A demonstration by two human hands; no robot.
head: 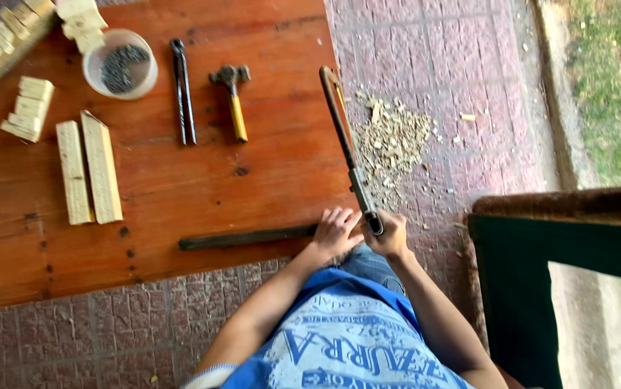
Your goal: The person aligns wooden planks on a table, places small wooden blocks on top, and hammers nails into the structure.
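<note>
The person stands at the edge of a reddish-brown wooden tabletop point(181, 180). Their left hand point(335, 232) lies flat with fingers spread, pressing down on the end of a long dark strip of wood point(245, 238) that rests along the table's near edge. The right hand point(391, 234) is curled tight around the handle of a dark metal-framed hacksaw point(346, 148), which slants up and away along the table's right edge, its handle end just beside the strip.

Farther back on the table lie a small hammer with a yellow handle point(233, 101), a pair of long dark pincers point(183, 90) and a clear round plastic tub of dark nails point(120, 63). Two pale wooden battens point(88, 171) lie side by side to the left, with short pale offcut blocks point(28, 108) near them. A heap of pale wood shavings point(391, 140) lies on the reddish brick paving point(461, 65) beside the table.
</note>
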